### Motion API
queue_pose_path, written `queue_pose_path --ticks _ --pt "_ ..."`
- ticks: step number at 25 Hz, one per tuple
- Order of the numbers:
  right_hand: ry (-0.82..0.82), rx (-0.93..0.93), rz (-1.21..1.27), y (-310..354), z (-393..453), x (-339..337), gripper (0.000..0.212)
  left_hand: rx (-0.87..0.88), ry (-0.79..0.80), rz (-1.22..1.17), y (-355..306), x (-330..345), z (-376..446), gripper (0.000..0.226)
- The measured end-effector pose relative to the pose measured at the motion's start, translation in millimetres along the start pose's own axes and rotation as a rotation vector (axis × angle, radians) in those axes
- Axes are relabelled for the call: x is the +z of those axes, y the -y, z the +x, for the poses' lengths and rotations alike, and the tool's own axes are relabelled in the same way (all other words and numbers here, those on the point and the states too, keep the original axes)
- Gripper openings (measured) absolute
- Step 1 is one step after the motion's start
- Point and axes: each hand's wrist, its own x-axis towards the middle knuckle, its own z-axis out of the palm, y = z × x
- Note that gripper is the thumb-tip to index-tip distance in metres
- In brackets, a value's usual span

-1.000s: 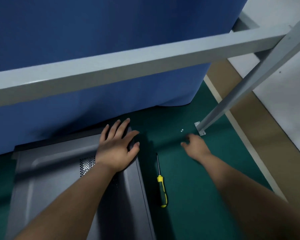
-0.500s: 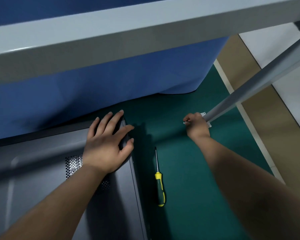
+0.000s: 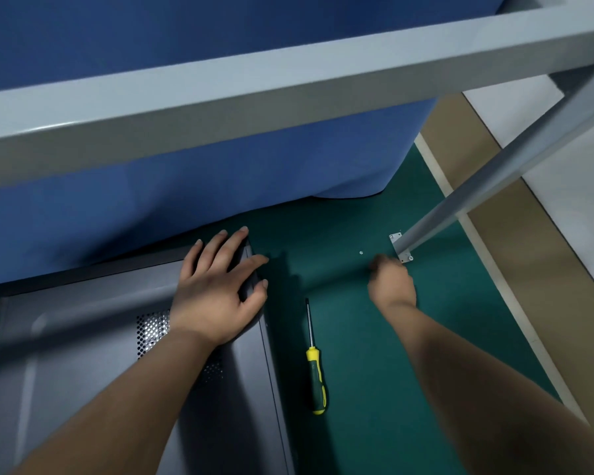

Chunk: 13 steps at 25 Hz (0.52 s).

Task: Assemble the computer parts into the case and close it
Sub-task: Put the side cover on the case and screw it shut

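Case (image 3: 83, 389) under left hand (image 3: 216, 293), screwdriver (image 3: 315, 371) beside (screw (image 3: 361, 252) near right hand (image 3: 391, 286))

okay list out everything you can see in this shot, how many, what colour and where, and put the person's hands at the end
computer case: one, dark grey, side panel on, lying flat at lower left on the mat
vent holes: one perforated patch, in the case panel beside the left wrist
screwdriver: one, yellow and black handle, lying on the mat right of the case
screw: one visible, silver, on the mat near the frame foot
mat: one, green, covering the work surface
frame: one, light grey metal, crossbar overhead and a slanted leg bolted down at right
curtain: one, blue, behind the case
left hand: flat on the case's far right corner
right hand: fingers curled, on the mat just below the screw
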Motion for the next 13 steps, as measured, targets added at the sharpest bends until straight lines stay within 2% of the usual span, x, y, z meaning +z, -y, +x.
queue_pose_path --ticks 4,7,10,13 --pt "0.083 0.059 0.443 10.0 -60.1 -15.1 0.019 -0.040 0.076 -0.130 -1.5 -10.5 1.8 0.045" --pt "0.123 0.066 0.746 38.1 -109.1 -35.7 0.018 -0.140 0.097 -0.433 -14.0 -24.7 -1.1 0.036" --pt "0.212 -0.005 0.962 70.4 -151.8 -47.0 0.021 -0.163 -0.008 -0.688 -45.7 -35.6 -34.4 0.024" --pt "0.299 -0.061 1.081 95.4 -191.7 -50.6 0.025 -0.319 0.060 -1.032 -68.9 -47.9 -88.2 0.018"
